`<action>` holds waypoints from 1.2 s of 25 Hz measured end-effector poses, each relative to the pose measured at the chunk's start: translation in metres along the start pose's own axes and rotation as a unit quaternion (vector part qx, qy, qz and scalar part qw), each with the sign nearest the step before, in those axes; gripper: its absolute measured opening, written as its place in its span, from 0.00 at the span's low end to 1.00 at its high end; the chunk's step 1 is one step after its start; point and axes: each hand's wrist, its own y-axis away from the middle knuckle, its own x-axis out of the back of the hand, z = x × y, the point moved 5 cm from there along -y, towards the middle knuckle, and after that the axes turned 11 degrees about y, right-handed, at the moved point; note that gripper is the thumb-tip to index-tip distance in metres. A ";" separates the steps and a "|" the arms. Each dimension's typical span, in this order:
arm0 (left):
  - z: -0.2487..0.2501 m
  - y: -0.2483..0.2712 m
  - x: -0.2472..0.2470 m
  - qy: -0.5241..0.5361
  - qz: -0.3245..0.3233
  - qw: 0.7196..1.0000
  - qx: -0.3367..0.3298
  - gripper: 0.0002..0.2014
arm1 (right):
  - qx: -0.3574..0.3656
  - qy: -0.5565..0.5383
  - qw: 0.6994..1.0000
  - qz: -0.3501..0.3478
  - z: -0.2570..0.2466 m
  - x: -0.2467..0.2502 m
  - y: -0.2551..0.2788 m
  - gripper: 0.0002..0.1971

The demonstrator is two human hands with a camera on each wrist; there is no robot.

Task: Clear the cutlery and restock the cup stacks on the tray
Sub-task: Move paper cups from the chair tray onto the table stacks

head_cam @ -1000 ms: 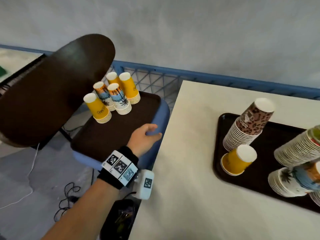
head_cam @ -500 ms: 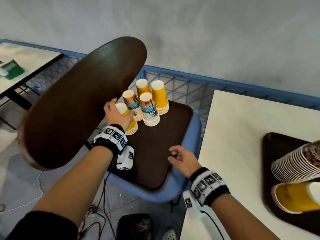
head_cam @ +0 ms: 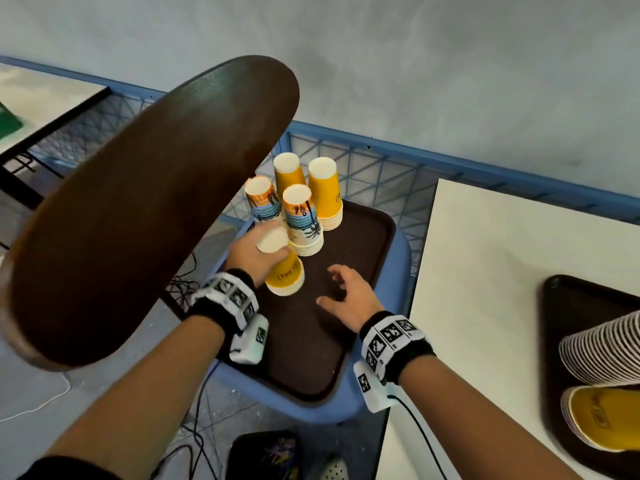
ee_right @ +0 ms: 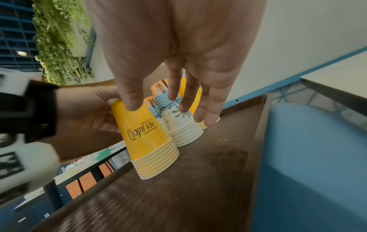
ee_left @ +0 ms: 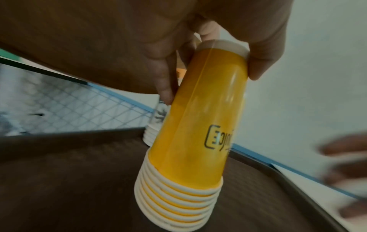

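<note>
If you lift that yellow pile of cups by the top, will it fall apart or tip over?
Probably light: the yellow cup stack looks like thin paper. The left hand grips only its top, so lower cups might slip out. It already leans on the tray, so it likely tips easily.

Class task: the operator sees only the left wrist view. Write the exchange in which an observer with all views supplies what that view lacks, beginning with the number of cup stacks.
Operator: How many cup stacks stand on the tray?
Observer: Five: the near yellow stack that the left hand grips, two rear yellow stacks and two palm-print stacks.
Operator: Does the right hand hold anything?
Observer: No. The right hand hovers over the tray, fingers spread, holding nothing.
</note>
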 end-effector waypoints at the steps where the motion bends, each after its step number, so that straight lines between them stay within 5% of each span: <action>1: 0.000 0.016 -0.012 0.016 -0.028 0.999 -0.005 0.25 | -0.002 -0.016 1.000 -0.001 0.001 -0.004 0.001 0.37; 4: 0.000 0.058 -0.046 0.036 -0.113 0.992 -0.031 0.27 | -0.012 -0.122 0.992 -0.016 0.006 -0.019 0.001 0.47; 10: 0.005 0.074 -0.052 0.113 -0.152 0.981 -0.047 0.23 | -0.040 -0.112 0.993 0.012 0.018 -0.030 0.004 0.41; 13: 0.010 0.049 -0.034 0.141 -0.071 0.987 -0.039 0.24 | -0.021 -0.138 0.989 0.048 0.016 -0.026 0.006 0.40; 18: 0.057 -0.012 -0.026 -0.024 0.012 0.989 -0.148 0.33 | -0.011 -0.198 0.973 0.120 0.017 -0.007 0.027 0.37; 24: 0.048 -0.067 -0.060 -0.106 -0.015 0.993 -0.048 0.37 | -0.038 -0.225 0.960 0.160 0.056 0.007 0.077 0.39; 30: 0.032 -0.016 -0.073 -0.081 -0.083 0.992 -0.053 0.43 | -0.111 -0.227 0.946 0.204 0.118 0.027 0.135 0.41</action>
